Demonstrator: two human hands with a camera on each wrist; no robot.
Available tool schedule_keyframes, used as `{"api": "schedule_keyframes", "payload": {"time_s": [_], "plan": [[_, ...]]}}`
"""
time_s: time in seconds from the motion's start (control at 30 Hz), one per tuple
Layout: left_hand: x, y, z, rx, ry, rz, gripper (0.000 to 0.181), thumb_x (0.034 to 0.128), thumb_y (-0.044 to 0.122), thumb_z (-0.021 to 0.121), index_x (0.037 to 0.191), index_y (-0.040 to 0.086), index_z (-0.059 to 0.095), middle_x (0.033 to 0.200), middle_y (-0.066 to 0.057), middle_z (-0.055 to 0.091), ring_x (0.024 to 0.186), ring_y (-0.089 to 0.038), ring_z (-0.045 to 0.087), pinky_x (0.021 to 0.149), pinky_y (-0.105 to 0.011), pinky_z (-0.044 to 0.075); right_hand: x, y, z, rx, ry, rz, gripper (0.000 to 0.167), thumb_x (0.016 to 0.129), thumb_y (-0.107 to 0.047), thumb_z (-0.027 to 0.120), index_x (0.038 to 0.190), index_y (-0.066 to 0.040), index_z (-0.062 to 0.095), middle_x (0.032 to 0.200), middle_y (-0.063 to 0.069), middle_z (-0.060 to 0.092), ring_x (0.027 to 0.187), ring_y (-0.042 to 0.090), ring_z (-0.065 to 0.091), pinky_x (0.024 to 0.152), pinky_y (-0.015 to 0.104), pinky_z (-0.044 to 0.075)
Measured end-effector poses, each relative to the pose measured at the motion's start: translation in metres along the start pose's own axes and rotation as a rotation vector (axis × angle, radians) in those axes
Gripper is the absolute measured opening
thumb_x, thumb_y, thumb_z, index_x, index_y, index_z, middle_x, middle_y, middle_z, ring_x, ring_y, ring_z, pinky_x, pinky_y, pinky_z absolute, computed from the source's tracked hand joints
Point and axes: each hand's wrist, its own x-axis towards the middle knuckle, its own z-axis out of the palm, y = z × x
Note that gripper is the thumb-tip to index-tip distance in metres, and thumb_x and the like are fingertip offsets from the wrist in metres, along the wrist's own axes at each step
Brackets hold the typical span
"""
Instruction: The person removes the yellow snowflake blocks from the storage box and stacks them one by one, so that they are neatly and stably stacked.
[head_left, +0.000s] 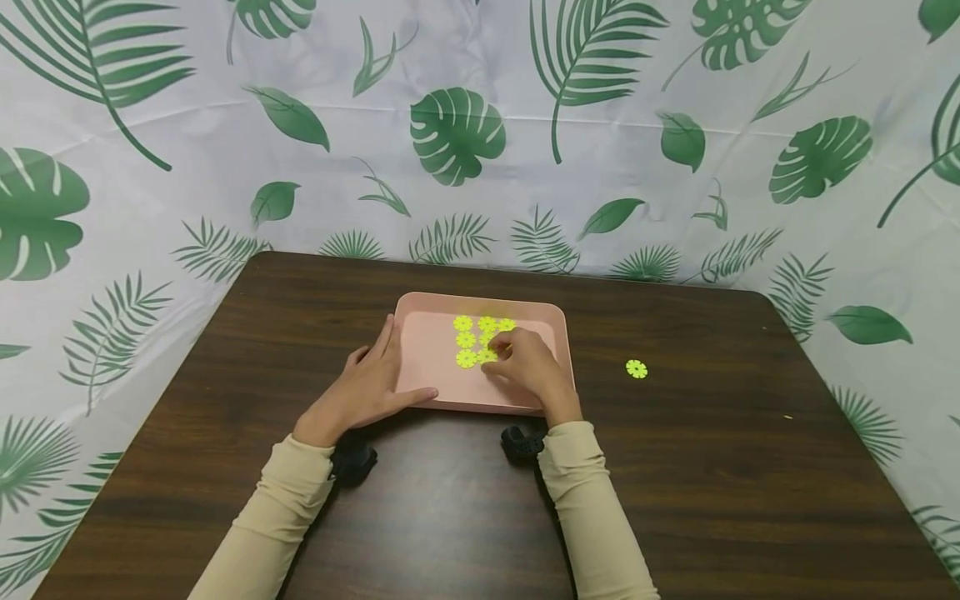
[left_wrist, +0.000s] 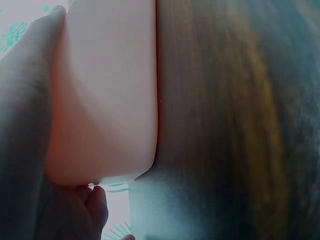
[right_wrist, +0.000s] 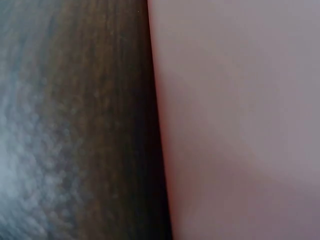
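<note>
A shallow pink tray (head_left: 427, 379) sits on the table, and several yellow flower-shaped discs (head_left: 466, 340) lie inside it in rows. My left hand (head_left: 367, 387) rests against the tray's near left corner, its fingers extended along the left side and its thumb along the front rim. In the left wrist view the tray's outer wall (left_wrist: 110, 90) fills the space beside that hand. My right hand (head_left: 532, 367) reaches over the tray's right part, thumb and forefinger pinching a yellow disc (head_left: 486, 357) in the nearest row. That hand covers part of the rows.
A single yellow flower-shaped disc (head_left: 636, 368) lies on the dark wood table (head_left: 697, 467), right of the tray. A leaf-patterned cloth (head_left: 517, 183) hangs behind the table. A tiny pale speck (head_left: 787, 417) lies farther right.
</note>
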Motion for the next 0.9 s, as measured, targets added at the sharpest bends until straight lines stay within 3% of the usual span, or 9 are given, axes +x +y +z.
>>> {"api": "schedule_keyframes", "payload": {"time_s": [0.27,0.9], "plan": [[-0.0009,0.0013,-0.0009,0.001,-0.014,-0.002,0.121,0.0908,0.075,0.057,0.163,-0.005,0.000,0.171,-0.024,-0.005,0.158,-0.033,0.014,0.114,-0.069,0.024,0.0007,0.0008,0.0006,-0.006,-0.009,-0.010,0.031,0.087,-0.015,0.085,0.115,-0.004,0.075,0.102,0.011,0.071,0.095,0.027,0.066,0.089,0.042,0.055],[0.0003,0.0000,0.0011,-0.003,-0.014,-0.010,0.123,0.0901,0.076,0.057,0.163,-0.004,-0.001,0.171,-0.023,-0.006,0.156,-0.035,0.018,0.115,-0.069,0.024,-0.0007,0.0018,-0.0009,0.023,-0.013,0.017,0.027,0.087,-0.015,0.085,0.107,-0.001,0.074,0.102,0.011,0.071,0.096,0.027,0.065,0.091,0.041,0.054]]}}
